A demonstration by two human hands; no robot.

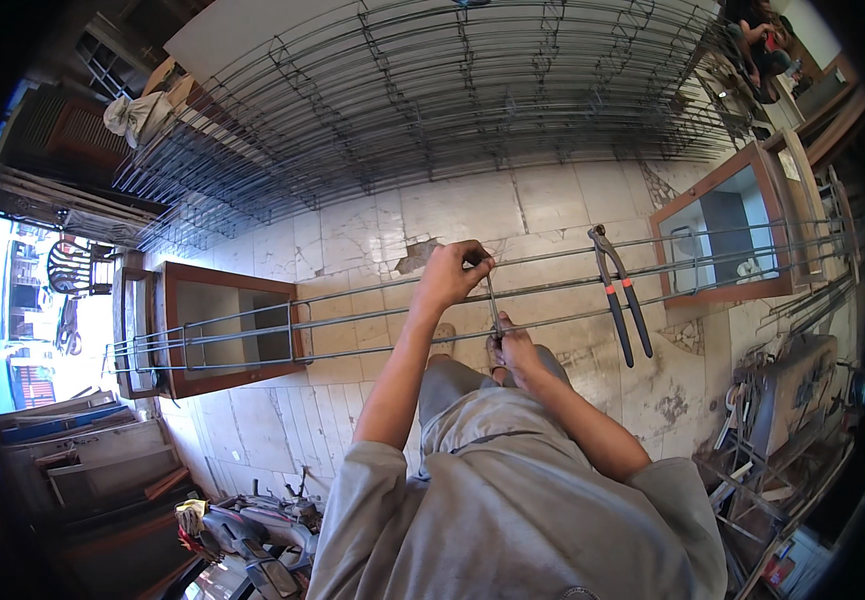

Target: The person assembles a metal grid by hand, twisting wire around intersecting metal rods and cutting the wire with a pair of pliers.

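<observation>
Head view: both hands work at one crosspiece, near mid-span of a set of long steel rods.
Left box [233, 275]: wood-framed, well to the left of the grip; the rods pass over it.
Steel rods [353, 318]: run left to right through the grip and past it on both sides, above the floor.
Stacked cages [433, 110]: wire-and-rod bundles beyond the grip, well apart from it.
Left hand [453, 272]: fingertips pinched on the far end of the crosspiece, at the far rod.
Crosspiece [494, 292]: slim metal, between the two hands, set across the rods; whether it is fastened cannot be told.
Right hand [516, 352]: curled around the near end of the crosspiece; finger undersides hidden.
Pincers [636, 310]: long dark handles with orange bands, untouched, lying across the rods just right of the grip.
Right box [705, 178]: wood-framed, farther right of the grip; the rods cross it too.
Slip risk: uneven pull between the hands could skew the crosspiece.
Drop risk: a jolt to the rods could slide the pincers off.
Pinch risk: rods springing together could trap the fingertips.
</observation>
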